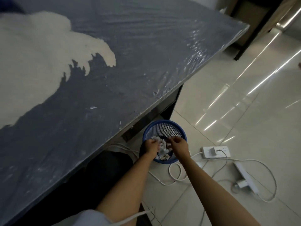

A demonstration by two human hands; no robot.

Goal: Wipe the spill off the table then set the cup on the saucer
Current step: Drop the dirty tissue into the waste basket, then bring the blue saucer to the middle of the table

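Both the left hand [151,146] and right hand [178,145] hang loosely curled over the blue bin [164,128] of tissue scraps [162,147] just beneath them, suggesting wiping is done; cup and saucer are out of view.

A blue mesh wastebasket [164,128] stands on the pale tiled floor [244,103], just right of the near corner of the table, and holds crumpled white paper scraps [162,149]. To its right lies a white power strip [216,151] with a plug in it; nearer and further right lies a second power strip [246,178]. White cables [175,175] loop across the tiles between them. Dark furniture [254,22] stands at the far right
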